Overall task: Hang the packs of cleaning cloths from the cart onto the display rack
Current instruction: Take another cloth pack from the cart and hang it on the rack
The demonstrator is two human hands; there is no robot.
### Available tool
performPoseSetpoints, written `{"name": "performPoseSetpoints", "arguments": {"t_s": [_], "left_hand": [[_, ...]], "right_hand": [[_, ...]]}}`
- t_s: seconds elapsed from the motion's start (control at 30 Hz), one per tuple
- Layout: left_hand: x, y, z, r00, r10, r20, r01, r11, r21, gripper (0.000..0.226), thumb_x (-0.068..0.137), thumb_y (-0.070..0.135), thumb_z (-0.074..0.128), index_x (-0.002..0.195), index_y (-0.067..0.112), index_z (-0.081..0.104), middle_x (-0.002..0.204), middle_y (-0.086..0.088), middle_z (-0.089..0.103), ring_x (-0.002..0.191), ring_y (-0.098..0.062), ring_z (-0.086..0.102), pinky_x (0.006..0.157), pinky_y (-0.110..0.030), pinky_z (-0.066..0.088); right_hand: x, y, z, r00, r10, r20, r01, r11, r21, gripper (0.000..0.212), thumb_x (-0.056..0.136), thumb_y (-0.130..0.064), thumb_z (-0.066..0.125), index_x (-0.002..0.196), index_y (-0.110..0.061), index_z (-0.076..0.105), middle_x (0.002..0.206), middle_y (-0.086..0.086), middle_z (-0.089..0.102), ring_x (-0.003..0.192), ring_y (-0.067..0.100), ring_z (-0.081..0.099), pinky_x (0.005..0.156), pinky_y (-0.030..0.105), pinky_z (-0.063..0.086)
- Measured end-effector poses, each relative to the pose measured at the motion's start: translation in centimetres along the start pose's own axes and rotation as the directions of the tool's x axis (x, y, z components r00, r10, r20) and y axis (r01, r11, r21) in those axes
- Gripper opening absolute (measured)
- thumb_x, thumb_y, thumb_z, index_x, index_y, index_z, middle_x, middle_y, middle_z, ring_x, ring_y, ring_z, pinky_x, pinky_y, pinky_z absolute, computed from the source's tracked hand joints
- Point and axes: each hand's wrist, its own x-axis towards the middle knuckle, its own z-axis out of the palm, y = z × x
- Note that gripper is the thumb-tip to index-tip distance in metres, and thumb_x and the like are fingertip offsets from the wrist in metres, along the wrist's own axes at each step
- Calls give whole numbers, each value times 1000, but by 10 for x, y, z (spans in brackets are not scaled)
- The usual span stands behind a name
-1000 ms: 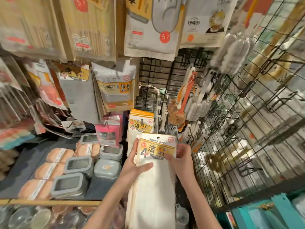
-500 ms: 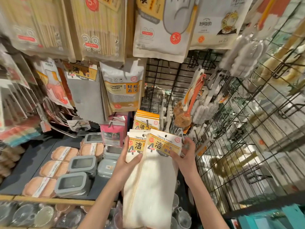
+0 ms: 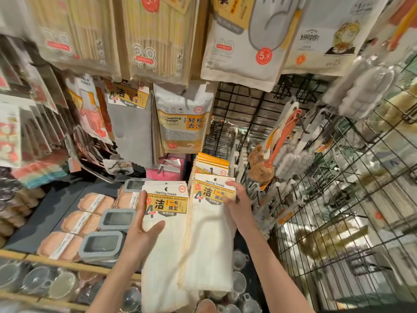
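Observation:
I hold two packs of white cleaning cloths with white and yellow header cards, side by side at chest height. My left hand point(image 3: 144, 227) grips the left pack point(image 3: 165, 245) at its left edge below the card. My right hand point(image 3: 237, 204) grips the right pack point(image 3: 209, 240) by its card's right side, lifted close under several matching packs point(image 3: 212, 164) that hang on the black wire display rack point(image 3: 243, 118). The hook's tip is hidden behind those packs. The cart is out of view.
Sponge packs point(image 3: 182, 123), a grey cloth pack point(image 3: 130, 132) and glove packs hang above. Brushes point(image 3: 282, 136) hang at the right on a wire grid panel point(image 3: 349, 199). A dark shelf point(image 3: 45, 213) at the left carries grey boxes and orange sponges; glassware sits below.
The two packs, held overlapping before, have been pulled apart: the left one moved left with my left hand, the right one rose toward the hanging packs. The view tilted upward.

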Motion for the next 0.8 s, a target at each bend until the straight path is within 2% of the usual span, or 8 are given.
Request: {"name": "performPoseSetpoints", "arguments": {"t_s": [0.13,0.23,0.37,0.43,0.5,0.53,0.67,0.8], "left_hand": [[0,1,-7,999,-12,-49,12,1000,2,85,92,4,59,145,55,15,137,27,30,122,-1,32,90,-25,34],[1,0,-16,997,-18,-81,19,1000,20,85,92,4,59,144,56,15,138,27,29,120,0,34,73,-17,36],[1,-2,-22,994,-28,-103,35,997,63,85,92,4,59,147,50,13,135,26,28,71,21,51,50,-5,40],[1,-5,-24,995,3,-100,2,999,50,86,91,4,60,147,50,15,137,28,26,91,21,51,63,-7,41],[2,-6,-26,996,27,-91,-25,999,23,87,90,4,62,145,53,16,139,30,25,125,2,39,89,-22,39],[2,-7,-26,996,21,-86,-21,1000,0,88,90,3,62,145,54,16,140,30,25,131,0,30,96,-27,34],[5,-11,-27,997,28,-72,-30,999,-33,88,88,2,64,138,60,20,146,29,25,136,1,24,106,-31,28],[4,-10,-23,997,33,-69,-36,999,-33,87,88,2,64,142,54,20,144,29,25,133,4,24,104,-27,26]], "right_hand": [[19,4,10,999,38,14,-37,999,-13,36,83,15,48,111,-7,52,108,-15,51,97,8,58,76,15,52],[28,12,15,997,73,-24,-74,997,-39,35,82,13,50,112,-5,53,105,-13,54,98,12,60,75,17,51],[33,14,14,997,70,11,-70,997,-24,33,82,19,49,111,3,50,100,-11,53,87,-4,63,66,9,48],[38,12,16,998,51,23,-50,999,-21,35,78,17,52,107,-3,52,108,-2,54,98,5,61,68,9,48],[40,12,19,999,32,44,-32,999,-13,34,72,8,53,101,-9,53,113,3,53,102,18,57,73,12,49],[41,13,19,998,30,49,-29,999,-23,34,71,7,52,100,-11,53,114,4,52,102,19,56,73,13,49],[43,12,18,999,23,48,-21,998,-57,34,70,7,51,100,-9,53,110,-2,52,97,8,54,71,7,45],[46,17,18,999,40,19,-39,997,-66,33,77,14,53,103,-6,55,111,-3,51,95,7,52,66,2,41]]}}
